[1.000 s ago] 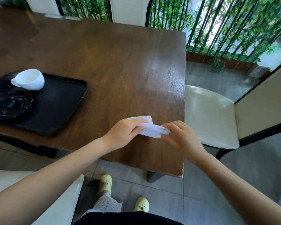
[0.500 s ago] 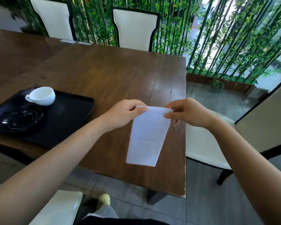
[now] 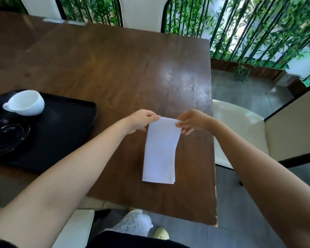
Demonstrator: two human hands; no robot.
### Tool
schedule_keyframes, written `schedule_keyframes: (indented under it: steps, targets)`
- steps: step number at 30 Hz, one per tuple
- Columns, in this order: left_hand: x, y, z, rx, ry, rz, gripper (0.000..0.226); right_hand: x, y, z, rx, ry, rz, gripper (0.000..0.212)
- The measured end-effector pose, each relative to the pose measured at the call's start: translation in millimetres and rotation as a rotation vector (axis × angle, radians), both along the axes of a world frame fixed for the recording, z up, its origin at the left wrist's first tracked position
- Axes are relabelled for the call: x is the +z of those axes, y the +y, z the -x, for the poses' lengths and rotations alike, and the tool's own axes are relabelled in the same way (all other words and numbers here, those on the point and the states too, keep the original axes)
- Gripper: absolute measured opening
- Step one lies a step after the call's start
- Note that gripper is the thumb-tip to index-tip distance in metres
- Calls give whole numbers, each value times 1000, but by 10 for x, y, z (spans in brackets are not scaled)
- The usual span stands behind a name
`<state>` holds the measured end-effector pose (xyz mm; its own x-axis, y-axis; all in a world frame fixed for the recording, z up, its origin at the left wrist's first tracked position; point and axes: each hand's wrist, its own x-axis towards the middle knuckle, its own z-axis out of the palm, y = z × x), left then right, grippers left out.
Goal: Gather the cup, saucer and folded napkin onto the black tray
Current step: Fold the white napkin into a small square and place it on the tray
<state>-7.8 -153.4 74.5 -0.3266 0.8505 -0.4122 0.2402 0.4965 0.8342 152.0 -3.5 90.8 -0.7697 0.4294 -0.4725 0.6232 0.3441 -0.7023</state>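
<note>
The person stands at the near edge of a dark wooden worktop [image 3: 115, 65], both bare arms stretched out over it. The left hand [image 3: 141, 120] and the right hand [image 3: 193, 120] hold a white napkin [image 3: 160, 151] between them, close to the worktop's right edge. Each hand pinches one top corner: the left fingers [image 3: 153, 117] are pressed together on the left corner, and the right fingers [image 3: 182, 125] close on the right corner, thumb above and the others curled beneath. The napkin is a long, narrow folded strip running from the hands toward the near edge. Its top edge is stretched straight between the two pinches; whether its lower end rests on the wood or hangs just above it, I cannot tell.

The black tray [image 3: 64, 133] lies at the left part of the worktop, near the near edge and well apart from the napkin. A white cup [image 3: 25, 102] sits on the tray's far left part, tilted, its handle pointing left. Just beside it, toward the near edge, a dark glossy saucer [image 3: 5, 138] rests on the tray's left side, partly cut off by the frame.

A cream chair [image 3: 238, 131] stands beside the right edge. More chair backs line the far edge, with green bamboo [image 3: 258, 29] behind them. Below the near edge a patterned trouser leg and a pale yellow shoe [image 3: 161, 233] show on the grey floor.
</note>
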Motion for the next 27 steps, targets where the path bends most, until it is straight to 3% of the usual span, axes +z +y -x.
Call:
schedule_keyframes:
  steps: [6,10,14,16,18,22,27]
  targets:
    - [-347,285,310,-24,-59,115,22,-356,248,292,-49,-114,-28,21]
    - [-481,387,356,115,-36,79,28,-531,338,382,-81,-133,-32,21]
    - [-506,88,-24,148,485,-68,36,-656,386,390,-107,-123,-57,21]
    - [-579,-293,-425,-3,680,-200,38,-689,401,381,-122,-106,-58,20]
    - [-757,-627,-854,-165,895,-211,50,-710,400,374,-137,-91,-58,18]
    - [-977,-785,-1317,-289,912,-32,68,-740,363,350,-194,-77,-78,18]
    - [-1032,-719,-1330,-336,1016,-4,64,-753,343,241,-335,-85,-129,24]
